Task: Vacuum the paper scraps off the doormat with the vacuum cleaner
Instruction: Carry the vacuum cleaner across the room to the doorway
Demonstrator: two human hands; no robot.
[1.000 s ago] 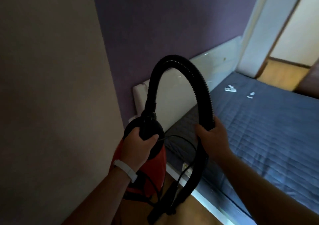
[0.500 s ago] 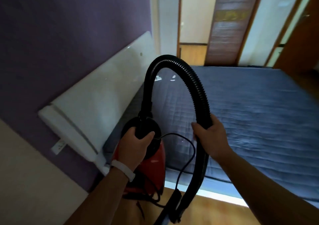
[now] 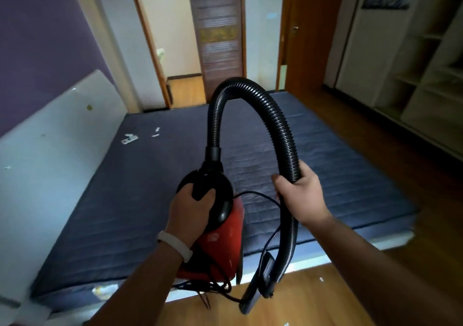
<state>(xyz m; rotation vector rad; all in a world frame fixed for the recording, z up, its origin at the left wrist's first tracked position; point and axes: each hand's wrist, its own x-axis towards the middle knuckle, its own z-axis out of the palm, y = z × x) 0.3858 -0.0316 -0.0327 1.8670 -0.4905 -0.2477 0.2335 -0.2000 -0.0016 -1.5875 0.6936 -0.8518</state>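
Paper scraps (image 3: 130, 139) lie at the far left corner of the blue mat (image 3: 338, 163), well apart from the machine. Left hand (image 3: 189, 208) is curled round the handle of the red vacuum cleaner (image 3: 220, 245). Right hand (image 3: 300, 195) is wrapped round the black hose (image 3: 280, 130), and the nozzle (image 3: 250, 298) dangles. The view has swung off the wall, so the whole mat now shows. Probably still approaching.
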